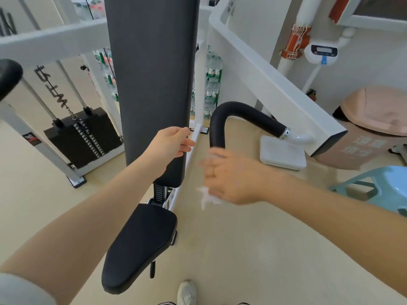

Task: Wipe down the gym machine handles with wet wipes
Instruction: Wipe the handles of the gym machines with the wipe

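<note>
Head view. Right hand (pixel 233 175): motion-blurred, fingers curled round a white wet wipe (pixel 208 198), pressed against the lower end of the black padded handle (pixel 240 116). A ring shows on one finger. Part of the wipe hangs out below the hand; another part shows above the fingers against the handle.

Handle: black foam tube, rising from the right hand, curving over and running away to that hand's far right, where a chrome collar joins it to the white machine arm (pixel 271 84).

Left hand (pixel 170 143): fingers curled loosely on the right edge of the upright black back pad (pixel 154 73), thumb in front, holding no wipe. It lies just left of the right hand, the two apart.

Seat pad (pixel 141 245): black, below both hands, nearer the person.

Weight stack (pixel 81 137): black plates in a white frame, well to the left of the left hand.

White scale (pixel 283 155): on the floor, just beyond the right hand.

Pink bin (pixel 372 126) and pale blue stool (pixel 381 188): far right of the right hand.

White shoe (pixel 186 292): on the floor, at the bottom edge.
</note>
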Available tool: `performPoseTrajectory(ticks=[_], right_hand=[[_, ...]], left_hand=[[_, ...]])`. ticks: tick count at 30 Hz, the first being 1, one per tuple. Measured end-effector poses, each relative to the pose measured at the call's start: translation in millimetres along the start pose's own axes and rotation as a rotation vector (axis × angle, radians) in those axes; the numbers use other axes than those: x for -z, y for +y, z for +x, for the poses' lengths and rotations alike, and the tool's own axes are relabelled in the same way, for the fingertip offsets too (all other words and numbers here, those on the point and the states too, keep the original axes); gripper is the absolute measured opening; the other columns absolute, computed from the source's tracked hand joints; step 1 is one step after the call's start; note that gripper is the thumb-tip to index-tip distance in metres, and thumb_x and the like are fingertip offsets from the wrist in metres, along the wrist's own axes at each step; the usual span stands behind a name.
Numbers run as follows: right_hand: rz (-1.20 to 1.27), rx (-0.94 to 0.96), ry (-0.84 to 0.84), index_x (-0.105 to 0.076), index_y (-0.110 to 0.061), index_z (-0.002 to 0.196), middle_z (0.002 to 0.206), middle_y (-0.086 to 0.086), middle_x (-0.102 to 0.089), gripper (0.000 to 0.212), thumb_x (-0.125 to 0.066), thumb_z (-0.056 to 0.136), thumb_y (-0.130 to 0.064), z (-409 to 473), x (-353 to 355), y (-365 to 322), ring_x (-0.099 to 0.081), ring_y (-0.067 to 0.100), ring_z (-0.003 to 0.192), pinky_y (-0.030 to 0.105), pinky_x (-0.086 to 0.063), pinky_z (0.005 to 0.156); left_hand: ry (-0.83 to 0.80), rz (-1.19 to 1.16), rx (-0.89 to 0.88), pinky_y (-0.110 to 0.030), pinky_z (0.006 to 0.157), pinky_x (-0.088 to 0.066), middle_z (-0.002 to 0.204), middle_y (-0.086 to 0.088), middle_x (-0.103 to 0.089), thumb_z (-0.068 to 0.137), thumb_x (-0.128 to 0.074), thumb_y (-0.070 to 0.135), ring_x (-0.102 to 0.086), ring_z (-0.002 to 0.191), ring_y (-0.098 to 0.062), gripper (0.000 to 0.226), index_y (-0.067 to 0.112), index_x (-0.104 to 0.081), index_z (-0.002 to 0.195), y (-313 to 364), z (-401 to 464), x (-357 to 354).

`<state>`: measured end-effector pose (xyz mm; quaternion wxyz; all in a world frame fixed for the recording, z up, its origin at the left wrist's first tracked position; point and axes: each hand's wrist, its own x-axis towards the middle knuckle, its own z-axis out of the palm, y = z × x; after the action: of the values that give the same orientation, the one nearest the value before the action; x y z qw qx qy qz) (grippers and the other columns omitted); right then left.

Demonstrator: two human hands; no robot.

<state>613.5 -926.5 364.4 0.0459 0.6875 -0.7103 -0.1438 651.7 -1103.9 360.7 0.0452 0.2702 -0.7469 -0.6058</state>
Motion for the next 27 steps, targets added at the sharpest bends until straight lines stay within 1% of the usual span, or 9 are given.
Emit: performPoseTrajectory(ticks=[2,4,7,11,16,21,23,25,27], right_hand=[[0.092,0.101,-0.003,-0.069,-0.018,0.086,0.088,0.001,-0.069,0.033,-0.038,0.090,-0.031,-10,-5,-13,-0.061,0.025,0.100,0.041,-0.031,0.106],[0.067,-0.051,0.064,-0.066,-0.018,0.102,0.110,0.001,-0.066,0.035,-0.036,0.088,-0.028,-10,-1,18,-0.056,0.026,0.115,0.036,-0.021,0.109],[-0.049,-0.121,0.168,-0.057,-0.017,0.123,0.135,0.004,-0.054,0.047,-0.057,0.076,-0.012,-12,-1,43,-0.043,0.028,0.131,0.037,-0.014,0.110],[-0.093,0.189,0.077,-0.060,-0.017,0.114,0.122,0.003,-0.062,0.044,-0.062,0.073,-0.002,-15,-14,18,-0.049,0.025,0.126,0.039,-0.019,0.110],[-0.142,-0.163,0.151,-0.049,-0.015,0.132,0.144,0.010,-0.044,0.054,-0.050,0.080,0.000,5,4,68,-0.033,0.031,0.137,0.038,-0.004,0.116],[-0.048,-0.111,0.046,-0.035,-0.017,0.142,0.151,0.007,-0.033,0.076,-0.059,0.071,-0.002,9,5,57,-0.021,0.026,0.142,0.033,0.008,0.113],[0.062,-0.395,0.123,-0.027,-0.018,0.144,0.153,0.004,-0.028,0.077,-0.050,0.074,0.004,14,10,84,-0.021,0.023,0.142,0.029,0.001,0.114],[0.242,-0.663,0.059,-0.028,-0.020,0.140,0.145,0.004,-0.036,0.066,-0.045,0.080,0.002,16,21,101,-0.036,0.024,0.130,0.033,-0.024,0.108],[0.349,-0.701,0.005,-0.022,-0.019,0.141,0.145,0.006,-0.032,0.067,-0.046,0.081,-0.003,11,24,98,-0.037,0.026,0.127,0.039,-0.037,0.101]], left_hand=[[0.010,0.053,0.014,-0.018,0.068,-0.047,0.082,0.005,-0.067,0.096,-0.045,0.031,-0.062,0.080,-0.011,0.019,0.020,-0.059,0.102,-2,4,1],[0.001,0.067,0.040,-0.019,0.069,-0.048,0.083,0.004,-0.067,0.096,-0.045,0.030,-0.063,0.082,-0.012,0.019,0.019,-0.060,0.101,-1,11,1],[-0.011,0.095,0.033,-0.022,0.074,-0.050,0.085,0.001,-0.067,0.096,-0.045,0.027,-0.064,0.085,-0.017,0.019,0.018,-0.061,0.102,10,20,-2],[-0.028,0.153,-0.020,-0.023,0.075,-0.050,0.088,-0.003,-0.068,0.095,-0.043,0.020,-0.065,0.083,-0.018,0.020,0.015,-0.062,0.101,33,33,-4],[-0.073,0.100,-0.069,-0.027,0.078,-0.051,0.082,-0.002,-0.068,0.094,-0.044,0.019,-0.063,0.075,-0.016,0.022,0.013,-0.064,0.101,45,43,-6],[-0.149,0.051,-0.147,-0.033,0.082,-0.052,0.082,0.001,-0.066,0.095,-0.044,0.020,-0.061,0.071,-0.014,0.020,0.018,-0.064,0.094,44,46,-13],[-0.148,0.065,-0.174,-0.033,0.085,-0.050,0.089,0.000,-0.065,0.096,-0.042,0.020,-0.062,0.079,-0.016,0.022,0.019,-0.063,0.095,45,49,-15],[-0.157,0.134,-0.190,-0.034,0.092,-0.048,0.108,0.000,-0.064,0.095,-0.043,0.027,-0.060,0.097,-0.015,0.023,0.021,-0.061,0.109,46,51,-17],[-0.225,0.230,-0.237,-0.035,0.097,-0.046,0.122,0.005,-0.059,0.092,-0.049,0.037,-0.055,0.109,-0.012,0.035,0.026,-0.054,0.125,46,49,-20]])
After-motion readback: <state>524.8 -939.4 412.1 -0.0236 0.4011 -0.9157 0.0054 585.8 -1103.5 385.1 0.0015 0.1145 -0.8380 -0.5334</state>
